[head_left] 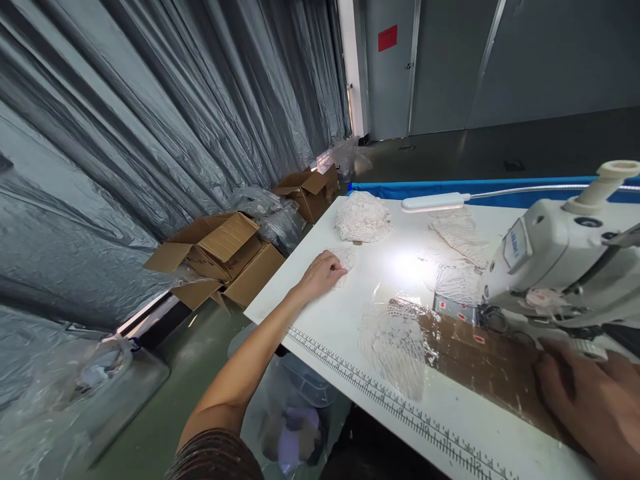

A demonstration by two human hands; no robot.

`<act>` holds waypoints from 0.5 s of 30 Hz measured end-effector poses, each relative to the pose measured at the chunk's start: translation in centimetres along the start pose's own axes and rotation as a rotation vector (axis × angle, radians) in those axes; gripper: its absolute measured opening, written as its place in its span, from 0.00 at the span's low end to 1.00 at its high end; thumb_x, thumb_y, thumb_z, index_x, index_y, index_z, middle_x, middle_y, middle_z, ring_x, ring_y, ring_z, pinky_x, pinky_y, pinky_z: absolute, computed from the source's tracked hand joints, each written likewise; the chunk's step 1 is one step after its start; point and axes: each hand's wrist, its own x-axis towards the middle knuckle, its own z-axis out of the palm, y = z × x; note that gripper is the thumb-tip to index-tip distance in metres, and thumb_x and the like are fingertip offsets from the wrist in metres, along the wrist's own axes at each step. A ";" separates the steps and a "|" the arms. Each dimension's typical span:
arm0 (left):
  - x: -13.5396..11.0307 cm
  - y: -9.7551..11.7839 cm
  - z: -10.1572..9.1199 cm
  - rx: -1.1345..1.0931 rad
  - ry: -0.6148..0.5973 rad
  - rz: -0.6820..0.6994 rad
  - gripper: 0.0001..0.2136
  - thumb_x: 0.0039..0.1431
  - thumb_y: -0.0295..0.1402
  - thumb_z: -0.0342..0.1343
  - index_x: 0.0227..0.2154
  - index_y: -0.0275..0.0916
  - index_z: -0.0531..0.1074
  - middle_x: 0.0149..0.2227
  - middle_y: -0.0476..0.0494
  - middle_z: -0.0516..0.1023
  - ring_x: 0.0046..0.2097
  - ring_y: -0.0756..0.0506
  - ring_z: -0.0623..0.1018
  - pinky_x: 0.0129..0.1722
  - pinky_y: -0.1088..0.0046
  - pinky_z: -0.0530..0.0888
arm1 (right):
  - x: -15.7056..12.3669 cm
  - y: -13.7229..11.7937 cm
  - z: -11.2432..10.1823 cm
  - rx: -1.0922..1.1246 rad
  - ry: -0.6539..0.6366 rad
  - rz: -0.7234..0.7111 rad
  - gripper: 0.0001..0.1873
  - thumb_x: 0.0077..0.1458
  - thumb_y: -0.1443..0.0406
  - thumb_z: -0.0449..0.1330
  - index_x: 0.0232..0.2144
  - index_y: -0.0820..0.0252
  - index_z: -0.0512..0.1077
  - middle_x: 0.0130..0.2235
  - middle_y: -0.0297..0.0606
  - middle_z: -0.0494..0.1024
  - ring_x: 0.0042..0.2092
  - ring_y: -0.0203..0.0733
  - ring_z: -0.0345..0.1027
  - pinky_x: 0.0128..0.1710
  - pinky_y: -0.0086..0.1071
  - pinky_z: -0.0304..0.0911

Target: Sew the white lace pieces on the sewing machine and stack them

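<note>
My left hand (320, 275) rests at the table's left side, its fingers curled together onto a small piece of white lace (346, 256) lying flat. By the base of a white sewing machine (545, 247), my right hand (590, 393) is over a brown taped strip (475, 353). Motion smears it, so I cannot make out whether its fingers hold anything. A patterned white lace piece (397, 347) lies in front of the machine, near the printed ruler. More lace (457, 283) spreads beside the machine head, under a bright lamp spot.
A heap of white lace (363, 217) sits at the table's far left corner. The lamp bar (434, 202) reaches over the back edge. Open cardboard boxes (220, 250) and plastic bags (270, 213) stand left of the table. A clear bin (295, 427) is below its front edge.
</note>
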 end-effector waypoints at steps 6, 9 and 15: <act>-0.5 -0.4 0.3 -0.060 0.030 0.003 0.10 0.63 0.34 0.51 0.28 0.37 0.71 0.40 0.44 0.75 0.39 0.48 0.75 0.40 0.70 0.72 | -0.5 -5.6 -1.2 0.285 -0.017 -0.473 0.16 0.59 0.58 0.53 0.45 0.54 0.73 0.45 0.50 0.77 0.43 0.56 0.71 0.38 0.48 0.65; -0.1 0.0 -0.3 -0.084 0.082 -0.014 0.11 0.64 0.35 0.50 0.29 0.37 0.71 0.43 0.43 0.75 0.40 0.48 0.75 0.38 0.72 0.72 | -1.1 -8.5 -1.4 0.379 -0.182 -0.824 0.26 0.59 0.58 0.56 0.58 0.57 0.65 0.56 0.45 0.73 0.57 0.53 0.64 0.50 0.46 0.63; -0.8 2.5 -0.8 -0.258 0.024 0.042 0.11 0.67 0.36 0.46 0.34 0.36 0.71 0.43 0.42 0.77 0.42 0.48 0.75 0.37 0.74 0.70 | -1.3 -8.6 -1.3 0.395 -0.256 -0.784 0.14 0.61 0.59 0.56 0.47 0.56 0.71 0.45 0.41 0.77 0.46 0.49 0.70 0.46 0.46 0.60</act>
